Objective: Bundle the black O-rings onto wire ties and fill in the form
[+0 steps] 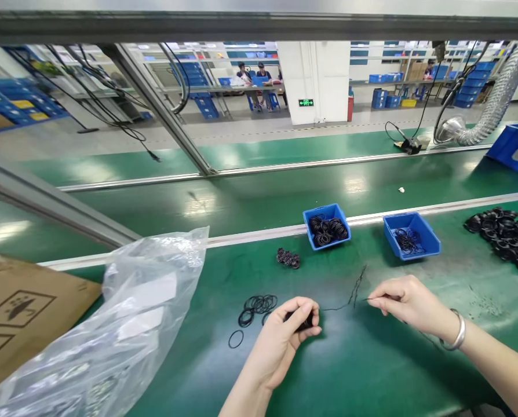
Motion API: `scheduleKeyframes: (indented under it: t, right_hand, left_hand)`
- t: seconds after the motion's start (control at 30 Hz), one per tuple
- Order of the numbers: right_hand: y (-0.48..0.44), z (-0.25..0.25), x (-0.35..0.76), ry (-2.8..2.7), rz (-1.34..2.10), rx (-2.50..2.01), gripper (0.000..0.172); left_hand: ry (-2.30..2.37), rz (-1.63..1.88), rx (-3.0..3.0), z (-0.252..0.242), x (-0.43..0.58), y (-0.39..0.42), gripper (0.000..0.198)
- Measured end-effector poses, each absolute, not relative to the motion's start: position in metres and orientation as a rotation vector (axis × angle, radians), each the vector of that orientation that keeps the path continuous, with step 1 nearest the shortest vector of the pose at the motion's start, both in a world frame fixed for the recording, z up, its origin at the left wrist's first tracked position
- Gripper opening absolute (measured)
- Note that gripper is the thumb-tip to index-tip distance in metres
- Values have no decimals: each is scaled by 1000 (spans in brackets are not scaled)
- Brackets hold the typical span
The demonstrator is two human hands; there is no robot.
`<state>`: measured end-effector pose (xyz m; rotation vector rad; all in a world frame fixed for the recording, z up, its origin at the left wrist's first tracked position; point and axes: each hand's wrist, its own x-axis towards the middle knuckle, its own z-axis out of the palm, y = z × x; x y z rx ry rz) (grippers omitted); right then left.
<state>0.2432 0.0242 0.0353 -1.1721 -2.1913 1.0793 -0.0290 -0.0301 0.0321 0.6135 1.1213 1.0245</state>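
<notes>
- left hand (285,341) first. what's it doing?
- nearly closed, palm turned in, thumb and fingers pinched on a small bunch of black rubber rings (303,322). the bunch sits right in the fingertips, and the wrist rests low over the green workbench (372,365).
- and the right hand (409,304)?
- off to the right, fingers drawn together, pinching a thin black wire (353,292). the wire wanders back toward the bunch in the left hand, kinked and crinkly near the middle. the very tip at the fingers is too fine to make out. a silver bangle (458,330) sits on that wrist.
- anything close by on the bench?
- loose rings (254,310) lie just beyond the left hand, thin and soft-looking, with one lone ring (236,339) apart from them. a small clump of rings (288,258) sits further up.
- and past that?
- two blue plastic bins. the left bin (326,227) holds thick coils of rings, the right bin (411,236) a thinner tangle. a big heap of black rubber rings (502,240) lies at the right edge.
- what's on the left side?
- a crinkled clear plastic bag (141,301) over a cardboard box (19,307). far off, two people (252,78) sit at a table among blue crates (207,107).
</notes>
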Motion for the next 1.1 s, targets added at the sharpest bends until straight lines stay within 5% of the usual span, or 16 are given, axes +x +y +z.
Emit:
scheduleKeyframes:
  t: [0.53, 0.87, 1.1]
  right_hand:
    - [20, 28, 222, -2178, 1172, -1126, 19]
    - [17, -6, 201, -1321, 2223, -1019, 33]
    - [15, -12, 201, -953, 2486, -790, 24]
  left_hand:
    - [1209, 783, 864, 50, -8, -22, 29]
    - [1091, 918, 577, 60, 1, -14, 45]
    - [855, 1176, 442, 55, 9, -22, 46]
